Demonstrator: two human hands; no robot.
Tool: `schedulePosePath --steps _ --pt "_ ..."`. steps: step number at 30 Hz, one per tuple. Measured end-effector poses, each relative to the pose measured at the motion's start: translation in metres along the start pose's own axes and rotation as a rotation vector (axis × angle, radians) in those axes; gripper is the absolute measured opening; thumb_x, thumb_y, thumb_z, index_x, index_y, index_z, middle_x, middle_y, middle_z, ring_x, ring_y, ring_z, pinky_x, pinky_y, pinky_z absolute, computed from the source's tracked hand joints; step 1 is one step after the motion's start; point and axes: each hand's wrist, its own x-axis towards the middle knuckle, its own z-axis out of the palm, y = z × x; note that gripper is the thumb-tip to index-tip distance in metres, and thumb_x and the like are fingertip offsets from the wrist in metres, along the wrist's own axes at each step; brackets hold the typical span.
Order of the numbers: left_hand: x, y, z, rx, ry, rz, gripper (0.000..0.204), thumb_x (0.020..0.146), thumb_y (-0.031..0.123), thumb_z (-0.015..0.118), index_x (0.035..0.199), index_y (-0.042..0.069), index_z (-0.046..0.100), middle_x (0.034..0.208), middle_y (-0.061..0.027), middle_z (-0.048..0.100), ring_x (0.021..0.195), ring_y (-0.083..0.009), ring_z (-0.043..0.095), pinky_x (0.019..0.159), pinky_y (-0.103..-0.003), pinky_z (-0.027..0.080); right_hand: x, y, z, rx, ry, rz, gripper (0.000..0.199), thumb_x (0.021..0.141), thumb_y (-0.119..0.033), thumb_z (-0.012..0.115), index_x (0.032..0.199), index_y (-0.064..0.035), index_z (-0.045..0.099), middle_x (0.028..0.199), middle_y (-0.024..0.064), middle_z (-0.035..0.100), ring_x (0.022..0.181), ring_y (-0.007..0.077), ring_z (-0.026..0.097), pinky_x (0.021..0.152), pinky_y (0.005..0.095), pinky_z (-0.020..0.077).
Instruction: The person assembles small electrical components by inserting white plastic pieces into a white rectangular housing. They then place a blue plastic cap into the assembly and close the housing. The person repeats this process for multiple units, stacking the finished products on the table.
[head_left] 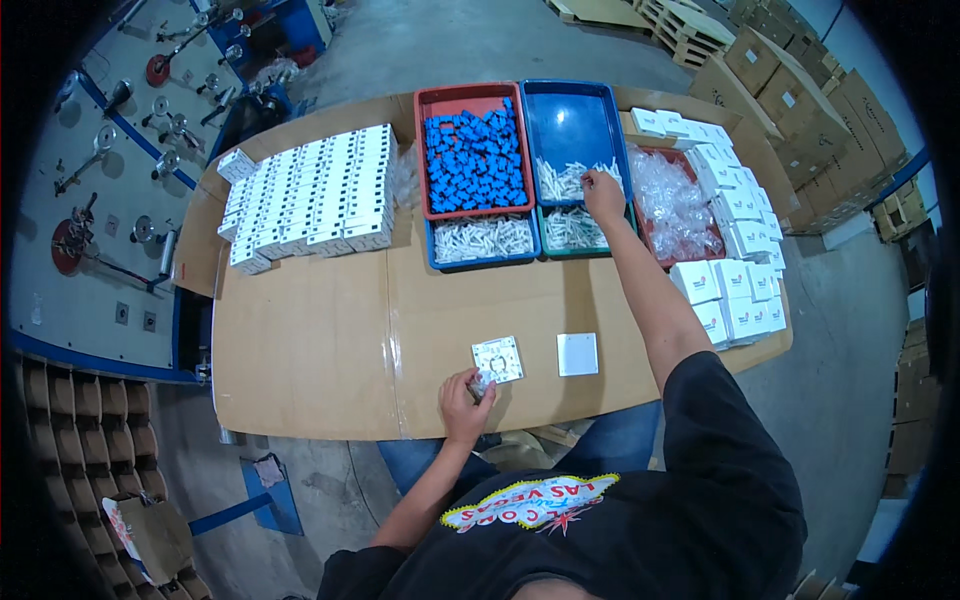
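My right arm reaches to the far trays, and my right hand [604, 197] is over a blue tray [568, 115], its fingers drawn together at a heap of small white plug-like pieces [562, 181]. Whatever it pinches is too small to name. Near the table's front edge, my left hand [463, 410] has thumb and forefinger closed at the near left corner of a white square plate [499, 356] with dark printed marks. Something small and greyish lies between those fingers, not clear enough to name. To the right, apart from both hands, lies a plain pale square plate [577, 354].
A red tray [421, 150] holds blue plastic pieces. Blue [486, 265] and green [575, 253] trays with small white pieces stand nearer. White boxes [320, 185] are stacked left, more boxes [735, 290] right. Clear plastic bags [675, 200] fill another tray. Cardboard [300, 340] covers the table.
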Motion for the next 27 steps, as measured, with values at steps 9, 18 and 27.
schedulePosePath --steps 9,18,27 --pt "0.001 0.002 0.000 0.032 -0.013 0.018 0.038 0.082 0.022 0.086 0.110 0.005 0.068 0.097 -0.0110 0.069 0.089 -0.0291 0.066 0.084 -0.042 0.049 0.019 0.001 0.023 -0.137 0.010 0.022 0.015 0.095 -0.025 0.067 0.101 -0.0130 0.073 0.105 0.0126 0.069 0.099 0.0362 0.070 0.083 0.0520 0.0573" --pt "-0.003 -0.001 0.001 0.031 -0.023 0.003 0.038 0.083 0.025 0.085 0.111 0.005 0.068 0.099 -0.0112 0.069 0.092 -0.0299 0.066 0.085 -0.043 0.050 0.023 -0.003 0.011 -0.087 -0.024 0.099 0.016 0.089 -0.024 0.068 0.095 -0.0110 0.074 0.100 0.0164 0.074 0.096 0.0380 0.072 0.081 0.0513 0.0576" --pt "-0.002 -0.004 0.001 0.013 0.014 0.023 0.039 0.081 0.023 0.086 0.111 0.004 0.068 0.101 -0.0118 0.068 0.095 -0.0321 0.065 0.087 -0.044 0.049 0.019 0.015 -0.022 -0.194 0.015 0.104 0.018 0.084 -0.020 0.069 0.096 -0.0079 0.073 0.096 0.0193 0.075 0.093 0.0418 0.073 0.081 0.0511 0.0580"
